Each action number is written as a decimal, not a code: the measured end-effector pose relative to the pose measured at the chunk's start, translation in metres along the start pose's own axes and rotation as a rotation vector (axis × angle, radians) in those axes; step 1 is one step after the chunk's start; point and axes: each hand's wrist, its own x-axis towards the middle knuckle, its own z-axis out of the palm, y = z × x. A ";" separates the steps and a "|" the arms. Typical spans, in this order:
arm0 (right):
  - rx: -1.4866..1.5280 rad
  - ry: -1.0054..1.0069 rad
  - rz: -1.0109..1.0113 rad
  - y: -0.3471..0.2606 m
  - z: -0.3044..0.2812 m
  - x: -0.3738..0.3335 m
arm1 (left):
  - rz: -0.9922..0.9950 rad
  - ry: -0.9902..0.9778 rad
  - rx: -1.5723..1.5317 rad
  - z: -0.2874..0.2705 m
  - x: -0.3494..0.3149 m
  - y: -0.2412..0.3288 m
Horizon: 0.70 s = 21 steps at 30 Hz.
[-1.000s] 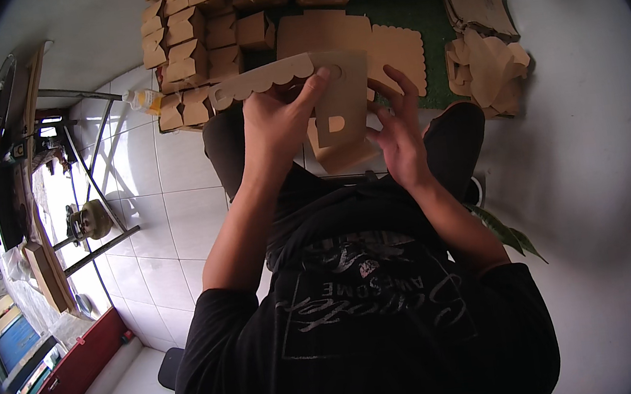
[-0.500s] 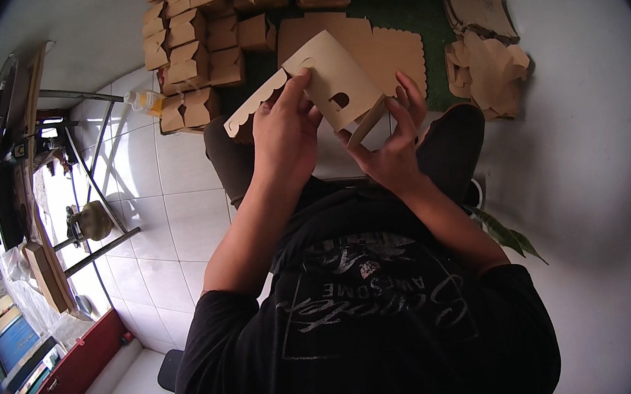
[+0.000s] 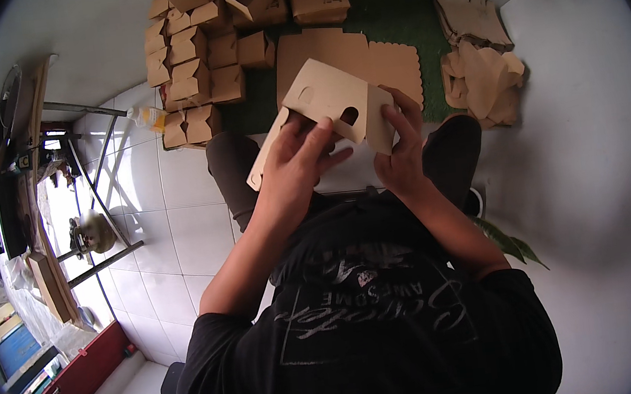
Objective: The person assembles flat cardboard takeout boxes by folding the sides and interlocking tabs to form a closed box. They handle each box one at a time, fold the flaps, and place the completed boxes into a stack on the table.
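A partly folded cardboard box is held up in front of me between my two hands. Its pale panel has a dark rounded cutout and a small curved slit. On the left, my left hand is closed around the edge beside a flap, with the thumb against the panel. My right hand grips the upright side panel at the right end, fingers behind it. Beyond the box, a flat cardboard sheet with scalloped edges lies on a green mat.
Folded cardboard boxes are stacked at the far left of the mat. Flat brown cardboard pieces are piled at the far right. A bottle with yellow contents stands by the stack, near a metal frame. A plant leaf is at my right.
The box has tipped and come lower, its left flap swinging down toward me. My right hand has pushed the right side panel upright, and my left hand has shifted down along the edge.
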 end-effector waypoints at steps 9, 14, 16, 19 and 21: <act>0.200 -0.001 0.365 -0.018 -0.003 0.004 | 0.464 -0.178 1.208 -0.010 -0.024 0.056; 0.241 -0.012 0.463 -0.027 -0.006 0.028 | 0.724 -0.225 1.438 -0.018 0.025 0.056; 0.258 -0.037 0.444 -0.026 -0.009 0.038 | 0.633 -0.377 1.328 -0.024 0.049 0.061; 0.235 -0.082 0.411 -0.022 -0.017 0.053 | 0.500 -0.528 1.271 -0.032 0.077 0.068; 0.259 -0.129 0.444 -0.021 -0.024 0.060 | 0.334 -0.586 1.266 -0.037 0.094 0.078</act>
